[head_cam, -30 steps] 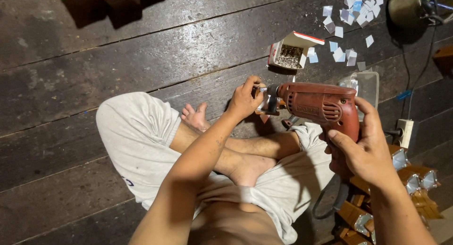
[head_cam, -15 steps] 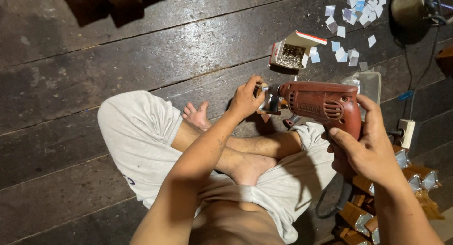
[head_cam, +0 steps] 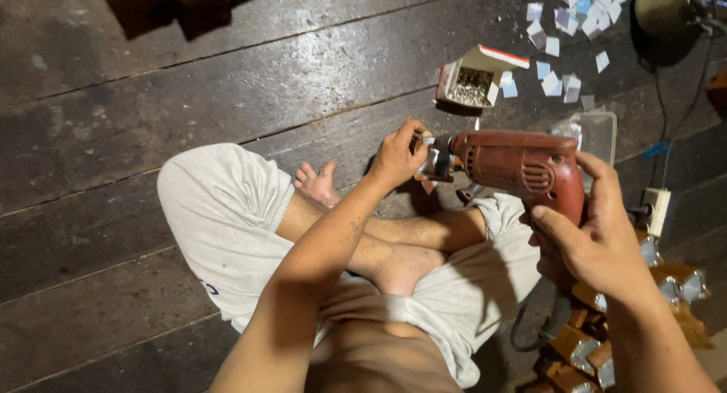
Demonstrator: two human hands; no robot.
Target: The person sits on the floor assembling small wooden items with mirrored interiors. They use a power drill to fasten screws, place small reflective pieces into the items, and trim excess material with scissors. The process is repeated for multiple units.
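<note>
The right hand (head_cam: 598,245) is wrapped tight around the grip of a red electric drill (head_cam: 522,166), a blunt, barrel-shaped body of matt plastic with moulded vent slots near the back. The drill lies level, well above the crossed legs, its nose pointing toward the left hand (head_cam: 397,157). That hand is closed about the metal chuck (head_cam: 439,160) at the drill's front end, fingers curled over the bright steel; whether it also pinches a small part there cannot be told.

Beyond the left hand, farther from the body, an open cardboard box (head_cam: 473,79) with a red-edged flap lies on the floor (head_cam: 151,82), filled with small greyish metal pieces. Past the drill, up and to the right of it, small square paper slips (head_cam: 564,29) in white and pale blue are scattered loose. Just behind the drill's body sits a clear, rounded-corner plastic tray (head_cam: 598,132). Below the right hand lies a heap of small brown wooden blocks (head_cam: 659,287) with shiny metal fittings, and a dark cable (head_cam: 538,329) loops down beside them.

The floor is dark, worn wooden planks with a coarse grain and open seams. The person sits cross-legged in pale, soft cloth shorts (head_cam: 219,211).
</note>
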